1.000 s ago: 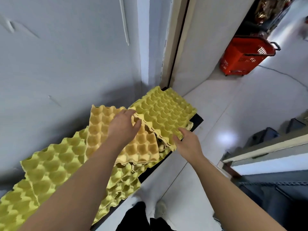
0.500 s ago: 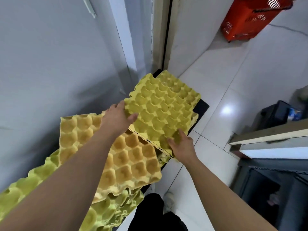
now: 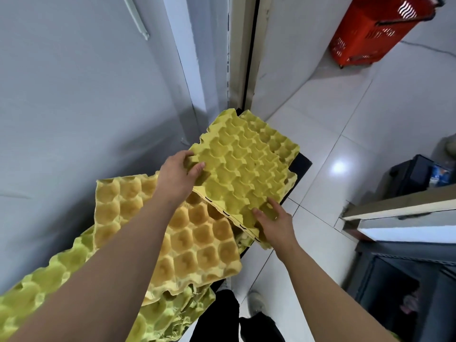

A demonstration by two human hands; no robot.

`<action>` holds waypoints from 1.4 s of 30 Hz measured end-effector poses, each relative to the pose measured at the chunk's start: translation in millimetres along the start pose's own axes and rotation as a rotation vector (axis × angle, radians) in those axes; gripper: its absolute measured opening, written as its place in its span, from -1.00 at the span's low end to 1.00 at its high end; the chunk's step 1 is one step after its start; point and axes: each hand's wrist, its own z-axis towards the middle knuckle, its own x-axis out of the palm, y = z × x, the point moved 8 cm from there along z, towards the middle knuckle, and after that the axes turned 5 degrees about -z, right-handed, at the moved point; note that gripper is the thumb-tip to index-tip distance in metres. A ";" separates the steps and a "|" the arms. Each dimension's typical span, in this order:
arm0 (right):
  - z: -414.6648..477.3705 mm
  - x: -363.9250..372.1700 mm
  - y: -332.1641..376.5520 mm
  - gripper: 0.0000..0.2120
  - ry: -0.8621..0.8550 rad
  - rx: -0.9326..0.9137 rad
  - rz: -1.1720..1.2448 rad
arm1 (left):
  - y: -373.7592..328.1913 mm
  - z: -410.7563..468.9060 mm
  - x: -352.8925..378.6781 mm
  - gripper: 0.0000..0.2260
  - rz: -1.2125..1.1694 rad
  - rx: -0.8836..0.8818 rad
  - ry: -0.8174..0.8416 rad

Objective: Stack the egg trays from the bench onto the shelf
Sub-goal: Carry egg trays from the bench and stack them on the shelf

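Observation:
A yellow-green egg tray (image 3: 243,166) is lifted and tilted above the dark bench (image 3: 299,164). My left hand (image 3: 179,174) grips its near-left corner, thumb on top. My right hand (image 3: 274,224) holds its near-right edge, fingers curled round the rim. More trays of the same colour (image 3: 276,139) lie under its far side. An orange-yellow tray (image 3: 195,240) lies below my left forearm, on top of crumpled green trays (image 3: 49,280). No shelf is clearly visible.
A grey wall (image 3: 86,107) runs along the left, with a door frame (image 3: 243,58) behind the bench. White tiled floor (image 3: 345,119) spreads right. A red shopping basket (image 3: 377,28) stands far right. A counter edge (image 3: 399,211) and dark cabinet sit at right. My shoe (image 3: 256,302) shows below.
Both hands have taken hold of the yellow-green tray and raised it off the pile, tilting it up. The view has shifted downward and closer.

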 end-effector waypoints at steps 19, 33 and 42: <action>-122.7 -56.4 134.3 -0.46 0.192 -0.609 -0.250 | -23.6 -216.7 -114.4 -0.48 -0.389 -0.190 -0.622; -350.5 54.1 210.8 -0.53 0.413 -1.210 -0.375 | 14.7 -488.8 -235.9 -0.16 -0.334 -0.356 -1.127; -567.5 132.6 203.2 -0.61 0.599 -1.518 -0.284 | 53.7 -696.1 -311.3 -0.50 -0.338 -0.269 -1.382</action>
